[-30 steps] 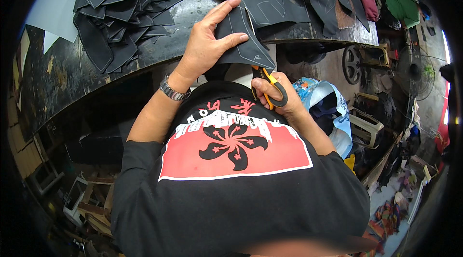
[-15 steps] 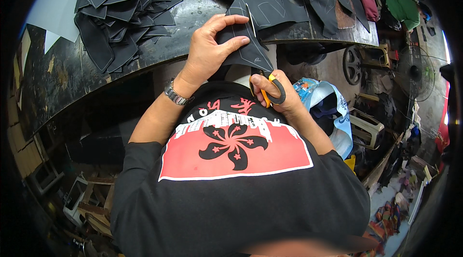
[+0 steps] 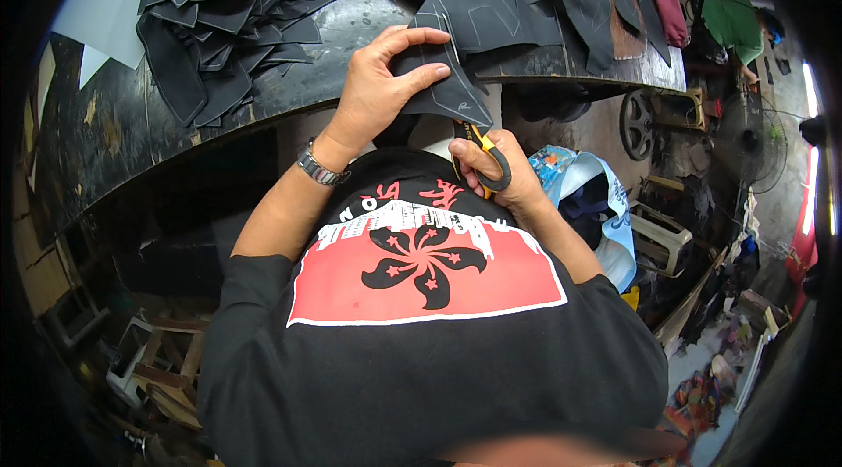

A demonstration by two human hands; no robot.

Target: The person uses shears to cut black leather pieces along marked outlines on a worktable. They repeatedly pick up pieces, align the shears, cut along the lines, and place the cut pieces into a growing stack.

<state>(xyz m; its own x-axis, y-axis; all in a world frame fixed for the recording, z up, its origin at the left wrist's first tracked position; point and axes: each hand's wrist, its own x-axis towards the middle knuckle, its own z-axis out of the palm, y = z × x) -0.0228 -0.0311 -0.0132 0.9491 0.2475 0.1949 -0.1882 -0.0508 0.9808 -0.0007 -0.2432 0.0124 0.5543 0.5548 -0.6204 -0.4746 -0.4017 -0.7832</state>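
A black sheet of leather-like material [image 3: 504, 24], marked with pale outlines, lies partly on the table and hangs over its near edge toward me. My left hand [image 3: 386, 85] pinches its left side between thumb and fingers. My right hand [image 3: 507, 171] is closed around scissors [image 3: 500, 160] with orange and black handles, just below the sheet's near corner. A thin silver strip of blade shows beside my left fingertips; the sheet hides most of the blades.
A heap of black cut pieces [image 3: 232, 15] covers the table's left part. More marked pieces [image 3: 579, 7] lie at the right end of the dark worn table [image 3: 263, 107]. Right of my right arm is a light-blue bag [image 3: 620, 235]. A standing fan [image 3: 756, 134] is farther right.
Less of the silver blade shows above the sheet than before. My right hand and the scissor handles have shifted slightly; my left hand keeps its pinch on the sheet.
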